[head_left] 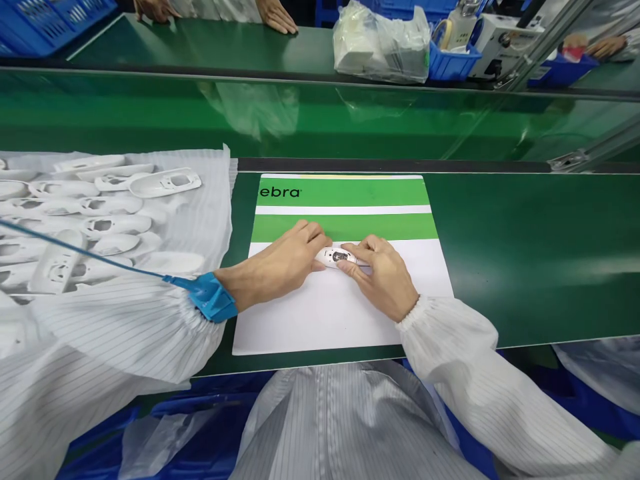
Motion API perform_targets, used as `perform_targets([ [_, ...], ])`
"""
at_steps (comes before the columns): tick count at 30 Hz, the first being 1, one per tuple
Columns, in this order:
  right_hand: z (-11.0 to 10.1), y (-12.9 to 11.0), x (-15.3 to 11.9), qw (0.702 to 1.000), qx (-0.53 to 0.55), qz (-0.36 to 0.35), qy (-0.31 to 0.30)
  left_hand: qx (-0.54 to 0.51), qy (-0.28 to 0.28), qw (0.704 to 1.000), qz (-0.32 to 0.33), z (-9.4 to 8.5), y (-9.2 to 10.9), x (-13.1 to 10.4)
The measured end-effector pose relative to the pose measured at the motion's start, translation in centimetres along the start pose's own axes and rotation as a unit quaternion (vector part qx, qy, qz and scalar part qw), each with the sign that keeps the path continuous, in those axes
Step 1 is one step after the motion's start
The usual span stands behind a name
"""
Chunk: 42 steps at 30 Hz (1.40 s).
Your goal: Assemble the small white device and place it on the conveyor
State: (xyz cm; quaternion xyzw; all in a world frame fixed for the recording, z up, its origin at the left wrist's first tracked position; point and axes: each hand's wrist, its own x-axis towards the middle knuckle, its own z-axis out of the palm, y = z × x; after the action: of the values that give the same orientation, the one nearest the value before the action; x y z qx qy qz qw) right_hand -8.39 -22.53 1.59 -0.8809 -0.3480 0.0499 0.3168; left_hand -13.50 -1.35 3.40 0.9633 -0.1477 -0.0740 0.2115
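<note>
A small white plastic housing [336, 257] with a dark opening is held level between my two hands, over the white part of a green-and-white sheet [300, 320]. My left hand [295, 257], with a blue band at its wrist, grips the left end of the housing between thumb and fingers. At the right end my right hand [383, 270] pinches the housing with thumb and forefinger. The fingers cover both ends of it. Many similar white housings [165, 182] lie on a white cloth at the left.
A blue cord [90, 252] runs from the wristband to the left. Beyond the green divider [165, 107] are a plastic bag [383, 43], blue bins [453, 63] and other people's hands [277, 15]. A metal strut [570, 160] stands at the right.
</note>
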Motion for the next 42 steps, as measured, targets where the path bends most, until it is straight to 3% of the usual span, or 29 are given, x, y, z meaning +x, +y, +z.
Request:
perform_targets([
  [4,1.3,-0.5,-0.6,0.997,-0.04,-0.04,0.061,0.004,-0.006,1.0,-0.001,0.3,0.4,-0.3],
  [9,1.4,-1.2,-0.8,0.997,-0.047,-0.032,0.061,0.023,0.019,1.0,-0.002,-0.2,1.1,0.0],
  [12,1.3,-1.4,-0.9,0.996,-0.065,-0.025,0.051,-0.036,0.045,0.998,-0.01,-0.4,1.2,1.9],
  [15,1.5,-1.3,-1.0,0.995,-0.083,-0.026,0.048,-0.025,0.109,0.994,0.014,0.2,1.4,4.5],
  [18,1.9,-1.0,-1.1,0.993,-0.1,-0.036,0.042,-0.015,0.122,0.992,0.031,1.1,1.7,6.0],
  [24,2.6,-0.6,-1.5,0.993,-0.094,-0.043,0.064,-0.043,0.129,0.991,0.005,1.5,2.2,5.4],
  [34,2.5,-1.2,-1.7,0.993,-0.079,-0.052,0.073,-0.041,0.121,0.991,0.033,1.5,2.1,5.0],
  [42,1.6,-0.9,-0.9,0.992,-0.11,-0.054,0.018,0.026,0.15,0.988,-0.014,2.4,1.8,5.6],
])
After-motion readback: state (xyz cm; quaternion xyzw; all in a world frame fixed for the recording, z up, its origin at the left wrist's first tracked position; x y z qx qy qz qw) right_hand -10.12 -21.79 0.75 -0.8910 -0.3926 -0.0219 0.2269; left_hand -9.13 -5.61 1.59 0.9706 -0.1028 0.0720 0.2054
